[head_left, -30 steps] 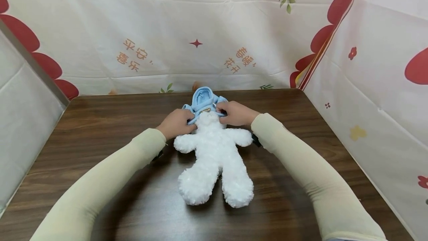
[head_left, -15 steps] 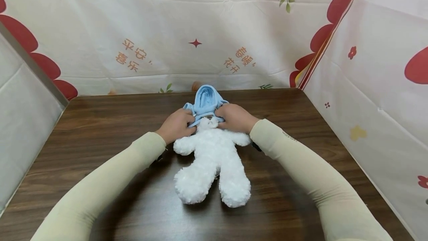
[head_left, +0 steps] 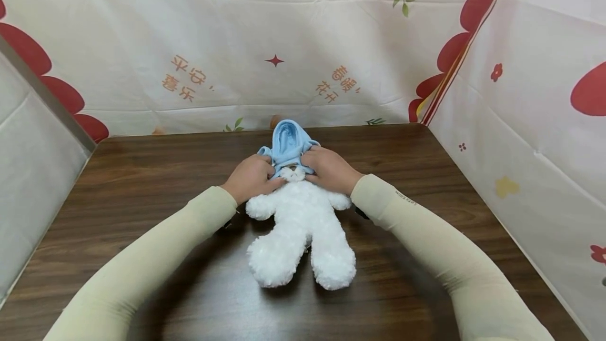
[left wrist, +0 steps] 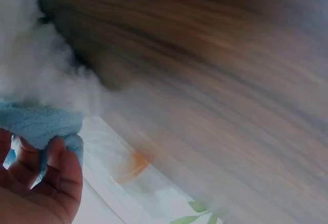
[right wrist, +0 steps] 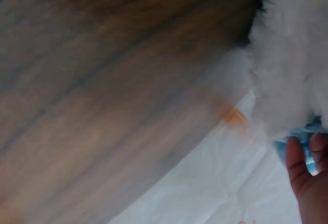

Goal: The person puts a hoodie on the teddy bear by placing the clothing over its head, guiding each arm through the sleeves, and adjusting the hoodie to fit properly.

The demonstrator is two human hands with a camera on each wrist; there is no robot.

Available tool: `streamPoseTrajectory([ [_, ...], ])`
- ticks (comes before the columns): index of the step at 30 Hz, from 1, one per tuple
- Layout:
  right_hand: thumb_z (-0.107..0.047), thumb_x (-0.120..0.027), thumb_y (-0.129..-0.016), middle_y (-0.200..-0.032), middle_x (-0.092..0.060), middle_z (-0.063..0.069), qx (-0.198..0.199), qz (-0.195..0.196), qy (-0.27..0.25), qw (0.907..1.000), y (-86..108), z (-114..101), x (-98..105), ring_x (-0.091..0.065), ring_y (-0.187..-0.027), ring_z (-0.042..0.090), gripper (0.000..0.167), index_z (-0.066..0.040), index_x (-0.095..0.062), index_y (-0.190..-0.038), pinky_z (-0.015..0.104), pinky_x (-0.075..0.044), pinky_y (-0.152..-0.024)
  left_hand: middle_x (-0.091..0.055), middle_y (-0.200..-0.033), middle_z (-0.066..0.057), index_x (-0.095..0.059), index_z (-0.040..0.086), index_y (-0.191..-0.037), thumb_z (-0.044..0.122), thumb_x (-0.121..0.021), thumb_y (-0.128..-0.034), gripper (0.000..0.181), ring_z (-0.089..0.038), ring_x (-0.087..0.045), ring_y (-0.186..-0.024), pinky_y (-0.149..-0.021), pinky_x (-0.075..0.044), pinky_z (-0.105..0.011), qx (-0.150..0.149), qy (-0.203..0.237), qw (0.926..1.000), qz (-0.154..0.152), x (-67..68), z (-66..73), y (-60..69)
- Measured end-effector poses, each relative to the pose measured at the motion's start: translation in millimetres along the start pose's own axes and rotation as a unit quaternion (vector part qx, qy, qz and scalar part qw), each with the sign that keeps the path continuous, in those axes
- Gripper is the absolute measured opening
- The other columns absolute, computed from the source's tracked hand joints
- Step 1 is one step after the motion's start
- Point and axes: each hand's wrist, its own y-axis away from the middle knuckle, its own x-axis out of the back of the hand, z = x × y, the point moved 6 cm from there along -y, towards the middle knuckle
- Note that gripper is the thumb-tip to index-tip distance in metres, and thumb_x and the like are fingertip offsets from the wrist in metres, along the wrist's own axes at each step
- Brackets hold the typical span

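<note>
A white fluffy stuffed toy (head_left: 303, 220) lies on its back or front, I cannot tell which, with its legs toward me. A small light-blue hooded garment (head_left: 288, 143) covers the upper part of its head, leaving a white snout-like bit visible below the hem. My left hand (head_left: 252, 177) pinches the garment's hem on the left side, its curled fingers on the blue cloth (left wrist: 43, 124) in the left wrist view. On the right side my right hand (head_left: 330, 167) grips the hem too. In the right wrist view, that hand's fingertips (right wrist: 295, 149) are at the blue cloth beside the white fur.
The toy lies on a dark wood-grain table (head_left: 156, 172). A printed white cloth (head_left: 227, 41) stands behind the table's far edge, and another white cloth panel (head_left: 535, 120) rises along the right side.
Both hands have drawn the blue garment further down over the toy's head. The hood now stands taller and more spread, and the right hand has shifted slightly left and toward me.
</note>
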Motion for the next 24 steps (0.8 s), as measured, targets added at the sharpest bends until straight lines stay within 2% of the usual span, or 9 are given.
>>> streamPoseTrajectory([
  [6, -0.004, -0.073, -0.089, -0.070, -0.041, -0.003, 0.033, 0.022, 0.008, 0.9992, 4.0, 1.4, -3.6, -0.033, -0.073, 0.018, 0.040, -0.017, -0.041, -0.068, 0.034, -0.031, -0.072, -0.032, -0.059, 0.002, -0.035, 0.018, -0.042, 0.018, -0.066, -0.0901, 0.057, -0.015, -0.030, -0.057, -0.060, -0.031, -0.029, -0.017, 0.003, 0.9998, 0.010, -0.7, 8.9, -3.6],
  [11, -0.009, -0.074, -0.089, -0.069, -0.041, -0.002, 0.041, 0.029, -0.005, 0.9987, 6.8, 7.1, -3.0, -0.036, -0.073, 0.018, 0.035, -0.016, -0.047, -0.068, 0.035, -0.034, -0.076, -0.034, -0.066, 0.000, -0.040, 0.017, -0.050, 0.020, -0.066, -0.0905, 0.048, -0.016, -0.031, -0.061, -0.060, -0.031, -0.030, -0.010, 0.040, 0.9991, 0.004, -2.0, 2.9, -0.4],
  [14, -0.016, -0.070, -0.092, -0.074, -0.044, -0.001, 0.014, 0.004, -0.015, 0.9998, 12.0, 15.5, -3.6, -0.038, -0.077, 0.018, 0.027, -0.015, -0.050, -0.075, 0.035, -0.034, -0.078, -0.043, -0.080, -0.002, -0.050, 0.012, -0.068, 0.019, -0.068, -0.0903, 0.029, -0.019, -0.038, -0.071, -0.066, -0.036, -0.032, 0.003, 0.057, 0.9983, -0.010, -2.8, -5.7, 6.1],
  [17, -0.018, -0.066, -0.093, -0.089, -0.054, 0.001, -0.025, -0.030, -0.039, 0.9985, 20.8, 24.1, -3.9, -0.043, -0.085, 0.019, 0.010, -0.011, -0.059, -0.092, 0.036, -0.037, -0.079, -0.050, -0.099, -0.005, -0.058, 0.009, -0.091, 0.022, -0.072, -0.0907, 0.019, -0.022, -0.045, -0.084, -0.076, -0.041, -0.037, 0.023, 0.045, 0.9982, -0.031, -4.6, -12.2, 13.2],
  [18, -0.017, -0.065, -0.093, -0.096, -0.056, 0.003, -0.040, -0.041, -0.050, 0.9971, 23.5, 25.9, -3.9, -0.045, -0.089, 0.021, 0.012, -0.009, -0.060, -0.101, 0.036, -0.039, -0.081, -0.052, -0.104, -0.006, -0.059, 0.008, -0.098, 0.024, -0.074, -0.0907, 0.023, -0.024, -0.047, -0.088, -0.079, -0.043, -0.038, 0.033, 0.039, 0.9980, -0.036, -5.3, -13.4, 15.3],
  [21, -0.020, -0.063, -0.095, -0.119, -0.058, 0.009, -0.088, -0.075, -0.064, 0.9913, 29.9, 30.5, -5.7, -0.051, -0.105, 0.025, 0.036, -0.002, -0.057, -0.126, 0.040, -0.043, -0.090, -0.057, -0.113, -0.010, -0.061, 0.006, -0.113, 0.033, -0.072, -0.0921, 0.036, -0.027, -0.055, -0.096, -0.085, -0.047, -0.041, 0.062, 0.019, 0.9969, -0.045, -8.1, -14.2, 17.8],
  [24, -0.025, -0.063, -0.097, -0.130, -0.055, 0.014, -0.129, -0.099, -0.062, 0.9847, 32.4, 31.8, -8.9, -0.053, -0.117, 0.029, 0.048, 0.001, -0.051, -0.136, 0.044, -0.044, -0.097, -0.063, -0.114, -0.011, -0.063, 0.005, -0.118, 0.038, -0.067, -0.0950, 0.040, -0.029, -0.060, -0.100, -0.088, -0.049, -0.042, 0.089, 0.011, 0.9949, -0.046, -10.5, -14.1, 17.5],
])
